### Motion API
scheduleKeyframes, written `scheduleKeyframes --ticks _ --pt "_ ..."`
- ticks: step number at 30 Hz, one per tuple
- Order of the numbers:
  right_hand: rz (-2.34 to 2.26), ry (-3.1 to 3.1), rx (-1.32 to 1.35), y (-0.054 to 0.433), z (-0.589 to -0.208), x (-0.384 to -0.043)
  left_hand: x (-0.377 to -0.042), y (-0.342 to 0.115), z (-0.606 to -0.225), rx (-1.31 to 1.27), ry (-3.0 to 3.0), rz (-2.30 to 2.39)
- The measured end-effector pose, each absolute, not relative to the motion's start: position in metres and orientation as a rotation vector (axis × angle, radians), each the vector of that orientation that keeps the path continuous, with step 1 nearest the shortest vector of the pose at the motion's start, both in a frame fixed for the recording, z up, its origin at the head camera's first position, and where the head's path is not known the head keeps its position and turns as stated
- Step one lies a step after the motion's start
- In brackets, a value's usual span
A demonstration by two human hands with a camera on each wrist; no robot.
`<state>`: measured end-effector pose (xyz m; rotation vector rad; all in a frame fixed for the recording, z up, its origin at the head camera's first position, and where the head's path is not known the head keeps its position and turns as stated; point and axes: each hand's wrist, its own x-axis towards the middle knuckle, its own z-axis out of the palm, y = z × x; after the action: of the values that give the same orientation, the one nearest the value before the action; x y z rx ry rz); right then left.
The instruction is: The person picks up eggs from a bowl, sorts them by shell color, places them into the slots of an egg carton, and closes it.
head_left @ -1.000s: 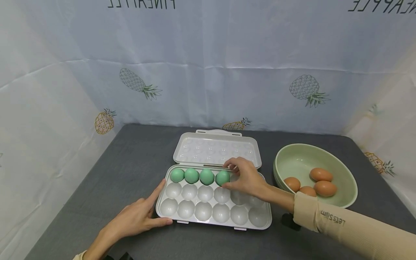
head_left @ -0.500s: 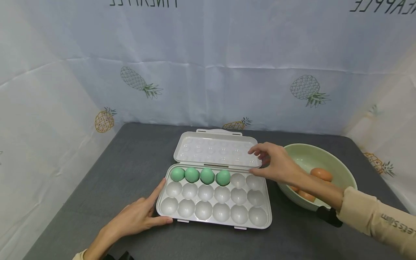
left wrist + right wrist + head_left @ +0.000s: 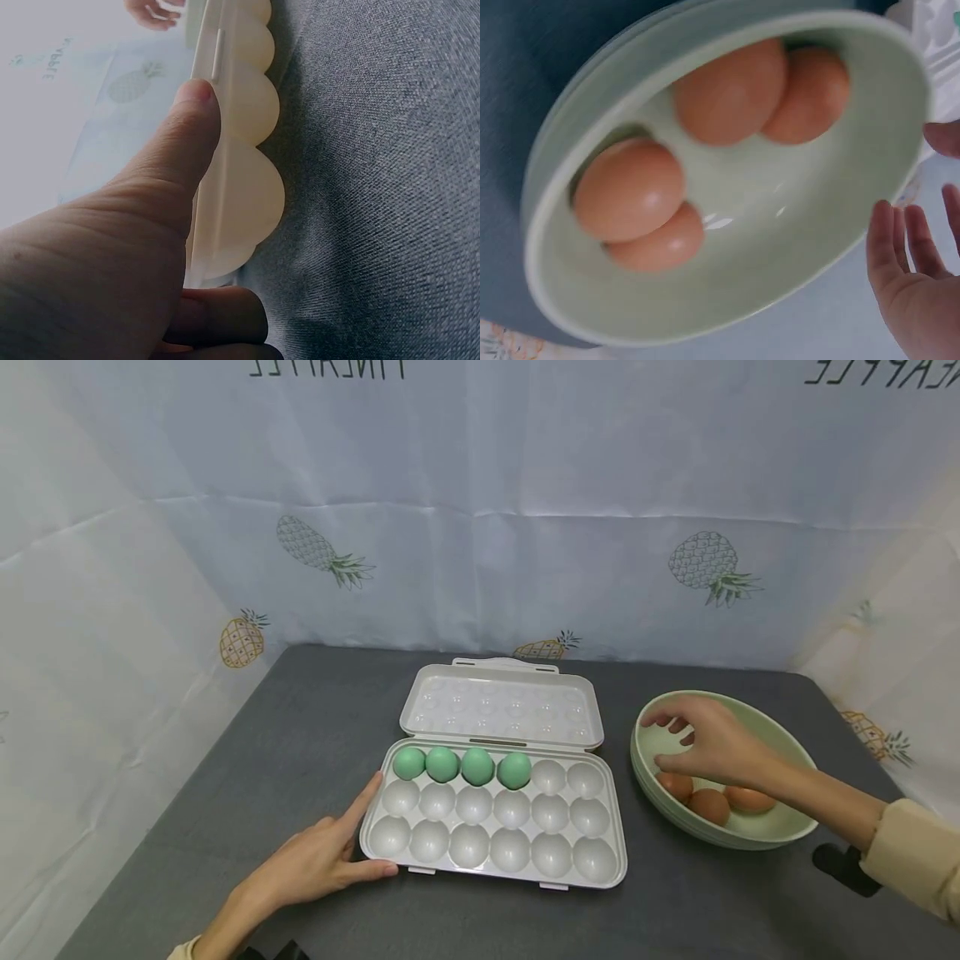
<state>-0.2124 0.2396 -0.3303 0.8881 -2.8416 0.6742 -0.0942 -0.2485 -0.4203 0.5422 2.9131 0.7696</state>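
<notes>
Right hand (image 3: 708,743) over bowl (image 3: 817,217), near right table (image 3: 322,752) edge, fingers wide, empty. Best: pinch egg (image 3: 630,189) softly; left hand (image 3: 315,856), thumb straight, bracing tray (image 3: 512,810).

Curtained-off tabletop booth; home, lab or studio, can't tell which. Pale creased fabric (image 3: 480,460) hangs behind the dark grey table (image 3: 330,718) and along both sides, with printed pineapples (image 3: 306,542) and mirrored PINEAPPLE lettering (image 3: 326,368) along the top. Black unit (image 3: 846,867) at the right cuff (image 3: 903,852) fits a recording setup. Wares lean kitchen: hinged egg tray (image 3: 550,814) with green eggs (image 3: 477,767) in its back row, light green bowl (image 3: 780,277) of brown eggs (image 3: 630,187) beside it.
</notes>
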Motion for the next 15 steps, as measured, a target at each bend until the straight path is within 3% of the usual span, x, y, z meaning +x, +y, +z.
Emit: scheduleKeyframes --ticks 15 --pt "0.467 -3.067 1.233 0.275 -0.335 -0.235 -0.094 -0.247 -0.419 0.482 2.874 0.797"
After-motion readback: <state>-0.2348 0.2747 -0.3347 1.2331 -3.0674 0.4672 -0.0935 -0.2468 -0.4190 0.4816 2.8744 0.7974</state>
